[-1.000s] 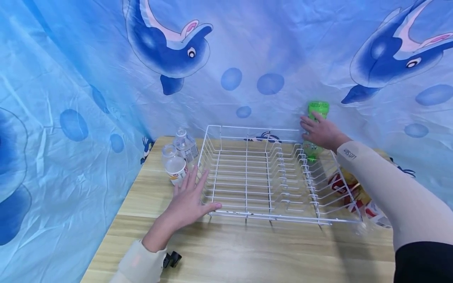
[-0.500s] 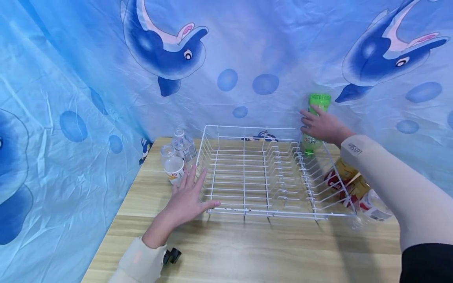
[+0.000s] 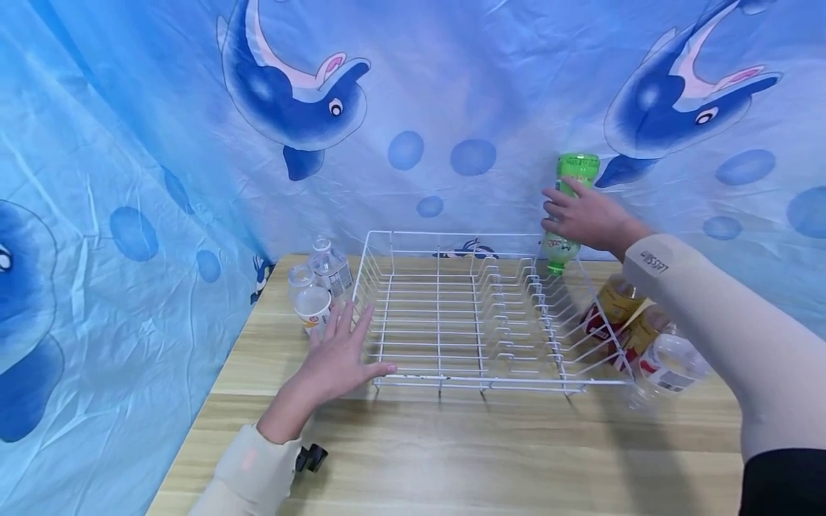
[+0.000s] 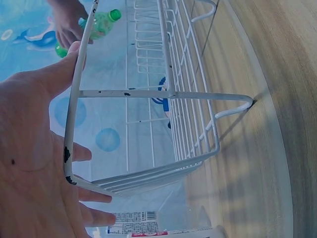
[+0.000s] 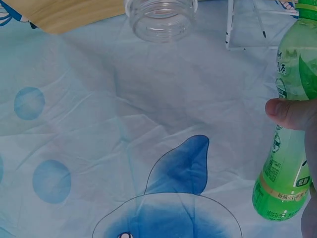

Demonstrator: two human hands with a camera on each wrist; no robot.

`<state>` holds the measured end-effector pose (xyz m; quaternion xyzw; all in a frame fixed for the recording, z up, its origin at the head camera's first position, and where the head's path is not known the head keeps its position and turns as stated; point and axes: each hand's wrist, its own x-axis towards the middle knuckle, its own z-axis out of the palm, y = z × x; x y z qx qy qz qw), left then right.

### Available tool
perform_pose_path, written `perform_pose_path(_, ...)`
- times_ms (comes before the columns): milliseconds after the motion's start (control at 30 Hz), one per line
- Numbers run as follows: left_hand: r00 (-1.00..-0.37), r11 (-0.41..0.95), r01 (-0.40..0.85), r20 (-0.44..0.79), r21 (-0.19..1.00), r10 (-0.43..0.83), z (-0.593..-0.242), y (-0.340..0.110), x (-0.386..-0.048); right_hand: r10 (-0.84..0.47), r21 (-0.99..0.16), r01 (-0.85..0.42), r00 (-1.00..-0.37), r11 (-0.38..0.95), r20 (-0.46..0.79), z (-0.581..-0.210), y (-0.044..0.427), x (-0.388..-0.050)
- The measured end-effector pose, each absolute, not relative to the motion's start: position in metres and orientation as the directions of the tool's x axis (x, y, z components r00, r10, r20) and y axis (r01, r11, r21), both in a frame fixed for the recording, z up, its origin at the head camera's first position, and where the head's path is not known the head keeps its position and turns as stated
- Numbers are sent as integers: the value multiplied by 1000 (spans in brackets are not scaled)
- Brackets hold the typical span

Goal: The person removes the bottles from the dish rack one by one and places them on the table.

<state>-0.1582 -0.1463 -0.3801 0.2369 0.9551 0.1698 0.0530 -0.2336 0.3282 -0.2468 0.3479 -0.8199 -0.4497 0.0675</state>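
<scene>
My right hand [image 3: 589, 213] grips a green plastic bottle [image 5: 292, 163] around its middle. The bottle is upside down, cap lowest, near the back right corner of a white wire dish rack [image 3: 439, 342]. In the right wrist view the thumb lies across its label. My left hand [image 3: 335, 358] lies at the rack's front left corner, fingers spread and straight. In the left wrist view its thumb is against the rack's top rail [image 4: 74, 114], while the other fingers extend along the outside. The far side of the green bottle is hidden by the right hand.
Left of the rack stand a white printed cup [image 3: 313, 307] and clear bottles [image 3: 332, 266]. Right of it are bottles with yellow and red labels [image 3: 616, 301] and a clear bottle [image 3: 671, 362], partly behind the right sleeve. A dolphin-print curtain [image 3: 490, 86] hangs behind the wooden table [image 3: 452, 451].
My right hand has lifted the green bottle higher beside the rack's back right corner. The left hand stays at the front left corner. The head view has shifted slightly to the right.
</scene>
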Motion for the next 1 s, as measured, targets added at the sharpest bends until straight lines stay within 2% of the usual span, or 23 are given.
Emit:
perform_pose_path(500, -869, 833, 463, -29, 303, 493, -374, -147, -160, -633, 797, -510, -743, 323, -219, -234, 324, -215)
perform_pose_path(833, -863, 844, 483, -39, 234, 504, -371, -144, -165, -692, 759, -525, -708, 385, -138, -230, 319, -203)
perform_pose_path(1000, -858, 842, 494, -38, 217, 513, -371, -142, -167, -677, 715, -539, -725, 445, -125, -232, 318, -196)
